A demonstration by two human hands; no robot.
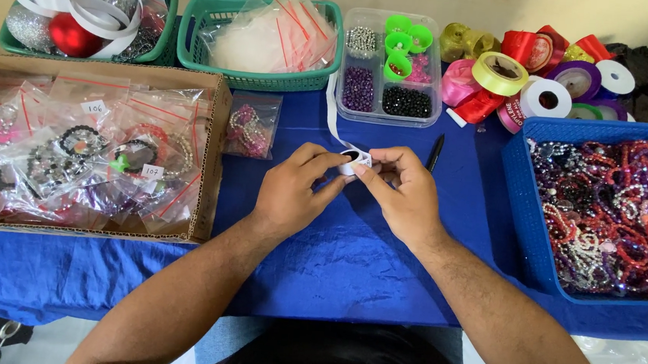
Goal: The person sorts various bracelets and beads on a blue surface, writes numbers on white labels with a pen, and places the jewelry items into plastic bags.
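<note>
My left hand (pixel 291 193) and my right hand (pixel 406 192) meet over the blue cloth (pixel 348 261), both pinching a small white label roll (pixel 353 160). A white strip of backing tape (pixel 332 113) runs from the roll up toward the clear bead box (pixel 391 65). A black pen (pixel 435 152) lies just right of my right hand. A clear bag with pink and white beaded bracelets (pixel 250 126) lies left of my left hand.
A cardboard box (pixel 210 158) at left holds several bagged bracelets. A blue basket (pixel 520 190) at right is full of loose bracelets. Behind are a green basket of clear zip bags (pixel 262 35), a green basket with ornaments (pixel 83 13) and ribbon rolls (pixel 533 71).
</note>
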